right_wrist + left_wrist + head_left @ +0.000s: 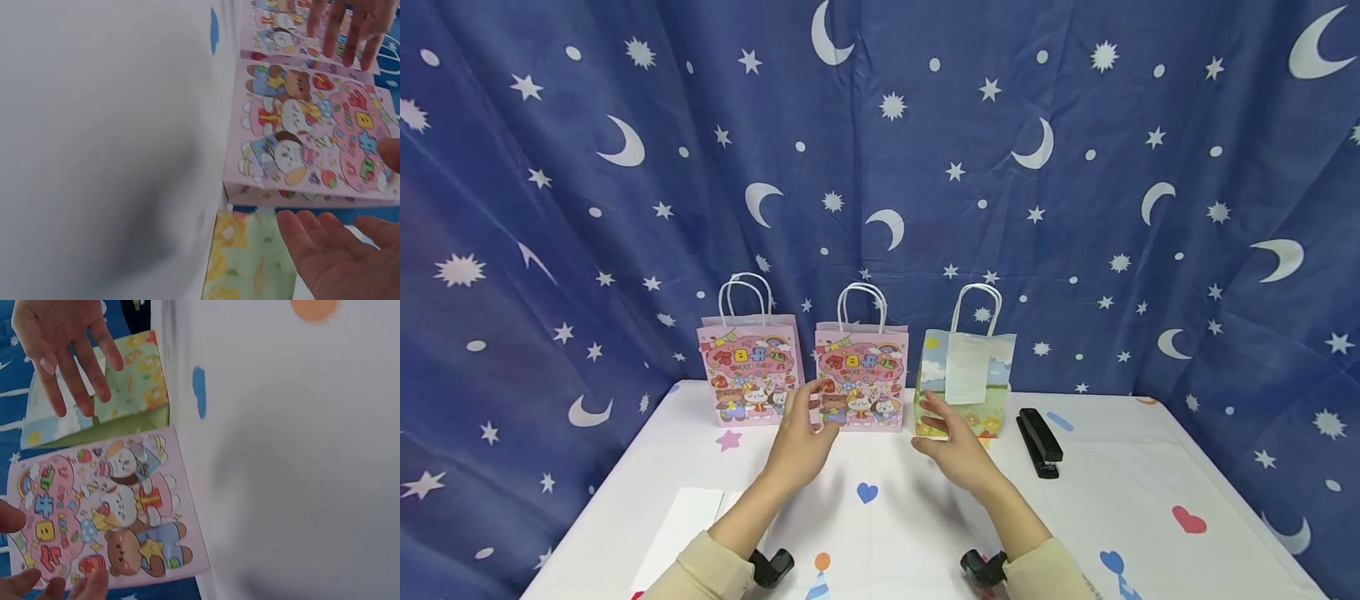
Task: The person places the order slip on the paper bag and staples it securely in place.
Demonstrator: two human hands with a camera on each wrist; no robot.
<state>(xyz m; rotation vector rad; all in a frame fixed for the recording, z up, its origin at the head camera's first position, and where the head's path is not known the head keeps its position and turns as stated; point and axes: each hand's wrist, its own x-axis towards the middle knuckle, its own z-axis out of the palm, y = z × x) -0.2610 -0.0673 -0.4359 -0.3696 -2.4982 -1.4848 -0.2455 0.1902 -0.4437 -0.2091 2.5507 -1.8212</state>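
Blue curtain (940,200) with white moons and stars at the back, white printed cloth (1097,533) on the table. Head view: left hand (801,442) released, thumb well apart from loosely bent fingers, holding nothing. Right hand (955,446) about the same: thumb and fingers parted, grasping nothing. Middle pink bag (861,379) stands upright beyond and between the two sets of fingers. Left pink bag (748,371), same print, is beyond the left fingers and to their left; landscape bag (966,408) is right behind the right fingers, white paper (967,371) flat on its front. Contact between fingertips and bags: can't tell from here. Black stapler (1039,442) sits right of the right fingers. White sheets (681,533) lie nearer than the left fingers, partly under that forearm; this view alone shows them. All three bags have white handles up; contents can't be seen. Left wrist view: left fingertips and thumb edge in at the frame side, over the middle bag's printed face, with a wide gap between; touch unclear. Right palm faces this camera, fingers straight and slightly fanned in front of the landscape bag, whose green side panel shows here, facing the middle bag. Right wrist view: right fingers extended side by side across the landscape bag, thumb well away from them. Left fingers, also straight, overlap the left pink bag.
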